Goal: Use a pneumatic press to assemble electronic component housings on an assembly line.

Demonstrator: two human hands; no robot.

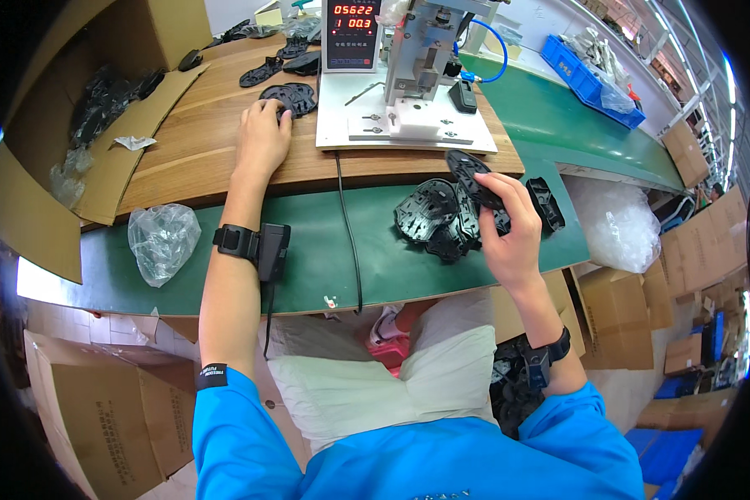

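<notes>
Head view, clock directions taken from the middle of the frame. We note the left hand (264, 135) between 10 and 11 o'clock, its fingers bent over the near edge of a black plastic piece (300, 97) at 11; that piece lies on the wooden board (200, 137). We cannot tell whether the fingers pinch it or only rest on it. More black pieces (261, 72) lie on the board beyond, toward 11.

We find the right hand (511, 223) near 3 o'clock, thumb and fingers pinching a long black plate (468, 173). The plate is tilted, its far end pointing toward 1. Just beside it, at 2, we see a pile of black parts (429, 210) on the green table (308, 279); a separate black part (545, 205) sits on the other side of the hand, between 2 and 3.

Between 12 and 1 stands a metal press (417, 71) on a white base plate, with a display box (352, 54) at its left. A black cable (347, 221) runs from the base across the green table. At 9 we record a crumpled clear bag (163, 242); at 10, an open cardboard box (154, 112) with dark pieces inside. Toward 2, farther off, a blue bin (579, 77) holds bagged items.
</notes>
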